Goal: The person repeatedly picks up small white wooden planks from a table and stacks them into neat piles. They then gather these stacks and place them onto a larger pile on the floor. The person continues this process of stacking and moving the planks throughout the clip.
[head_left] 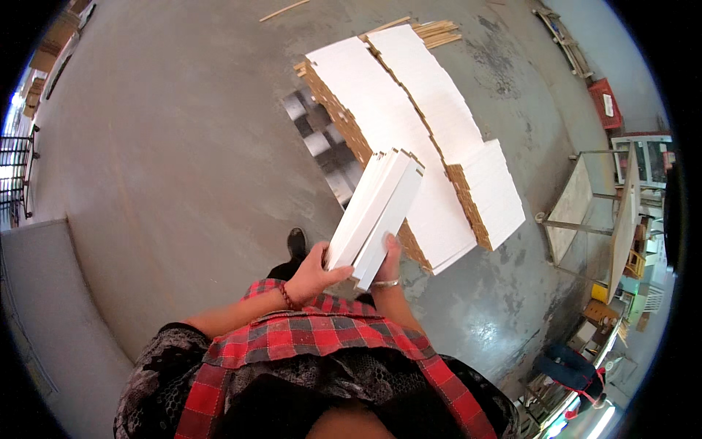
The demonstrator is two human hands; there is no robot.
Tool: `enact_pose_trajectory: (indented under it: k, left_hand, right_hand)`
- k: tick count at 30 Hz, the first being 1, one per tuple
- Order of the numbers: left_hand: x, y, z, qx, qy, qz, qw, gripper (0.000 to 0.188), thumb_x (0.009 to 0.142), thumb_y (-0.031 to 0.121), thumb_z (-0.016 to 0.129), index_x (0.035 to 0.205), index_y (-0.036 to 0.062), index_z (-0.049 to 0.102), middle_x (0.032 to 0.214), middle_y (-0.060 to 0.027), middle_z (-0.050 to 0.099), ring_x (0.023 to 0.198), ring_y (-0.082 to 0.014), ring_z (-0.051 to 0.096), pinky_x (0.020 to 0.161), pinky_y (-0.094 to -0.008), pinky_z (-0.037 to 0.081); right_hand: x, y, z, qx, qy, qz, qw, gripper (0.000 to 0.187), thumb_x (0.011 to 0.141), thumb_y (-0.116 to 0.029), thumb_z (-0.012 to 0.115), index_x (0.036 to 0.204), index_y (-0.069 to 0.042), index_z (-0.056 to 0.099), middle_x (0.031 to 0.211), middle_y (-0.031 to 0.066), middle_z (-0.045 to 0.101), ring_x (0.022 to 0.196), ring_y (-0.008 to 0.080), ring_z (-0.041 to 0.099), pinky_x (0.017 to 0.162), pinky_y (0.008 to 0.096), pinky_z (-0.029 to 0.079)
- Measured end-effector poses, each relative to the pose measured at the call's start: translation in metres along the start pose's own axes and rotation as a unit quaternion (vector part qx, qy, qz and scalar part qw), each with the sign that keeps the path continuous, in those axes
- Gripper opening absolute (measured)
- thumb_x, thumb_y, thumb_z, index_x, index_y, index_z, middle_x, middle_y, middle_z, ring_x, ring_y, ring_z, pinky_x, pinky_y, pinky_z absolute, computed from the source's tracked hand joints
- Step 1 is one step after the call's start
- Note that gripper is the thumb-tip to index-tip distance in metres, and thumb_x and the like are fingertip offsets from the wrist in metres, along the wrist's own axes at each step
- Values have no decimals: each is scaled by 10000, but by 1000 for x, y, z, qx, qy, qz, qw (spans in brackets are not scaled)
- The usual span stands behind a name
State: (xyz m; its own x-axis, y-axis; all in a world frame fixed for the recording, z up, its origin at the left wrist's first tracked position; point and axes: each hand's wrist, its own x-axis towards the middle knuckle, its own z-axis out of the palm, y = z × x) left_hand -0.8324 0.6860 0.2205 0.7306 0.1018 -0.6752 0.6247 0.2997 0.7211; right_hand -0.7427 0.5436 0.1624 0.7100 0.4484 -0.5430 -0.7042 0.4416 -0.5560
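A bundle of long white boards is held in front of my body, tilted away toward the upper right. My left hand grips its near left side, fingers beneath and thumb on top. My right hand is closed around the right side of the near end. Past the bundle, a large stack of white boards with brown edges rests on a pallet. The bundle overlaps the stack's near part in view; I cannot tell whether they touch.
Thin wooden strips lie at the stack's far end. A metal-framed cart stands to the right, with a red crate beyond it. Another person is at the lower right beside a cluttered bench. A grey panel stands at left.
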Motion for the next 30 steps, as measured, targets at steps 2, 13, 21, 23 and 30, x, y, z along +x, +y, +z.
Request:
enact_pose_trajectory:
  k: [2, 13, 21, 23, 30]
  left_hand:
    - [15, 36, -36, 9, 4, -3, 1000, 752, 782, 310, 764, 1269, -96, 359, 1133, -158, 516, 1029, -197, 527, 887, -308, 456]
    - [221, 174, -168, -91, -36, -58, 994, 573, 825, 246, 719, 1209, -42, 406, 1055, -106, 556, 889, -158, 576, 729, -288, 490]
    - [408, 207, -248, -30, -74, -105, 991, 565, 860, 326, 642, 1264, 4, 414, 1166, -114, 529, 1037, -193, 542, 911, -362, 455]
    - [441, 209, -261, -36, -98, -126, 986, 559, 866, 315, 632, 1275, 7, 410, 1167, -107, 530, 1054, -199, 532, 928, -369, 440]
    - [531, 222, -307, -72, -153, -171, 971, 628, 822, 334, 700, 1292, 54, 393, 1200, -76, 509, 1095, -178, 492, 921, -398, 397]
  right_hand:
    - [32, 2, 46, 34, -8, 6, 999, 680, 852, -466, 497, 1312, 31, 435, 1196, 183, 581, 1052, 314, 606, 908, 414, 501]
    - [279, -17, 162, 82, 39, -31, 995, 638, 854, -492, 471, 1260, 0, 486, 1087, 166, 627, 952, 305, 646, 839, 429, 538]
    - [471, 8, 161, 136, 73, -29, 988, 572, 867, -470, 474, 1168, 11, 546, 1030, 164, 648, 894, 293, 655, 805, 406, 541]
    - [504, 14, 155, 146, 76, -34, 986, 552, 873, -463, 482, 1152, 8, 552, 1025, 159, 649, 889, 289, 656, 803, 404, 541]
    - [592, 39, 146, 208, 121, -52, 969, 497, 873, -402, 537, 1173, -5, 531, 1052, 148, 635, 923, 285, 647, 800, 421, 546]
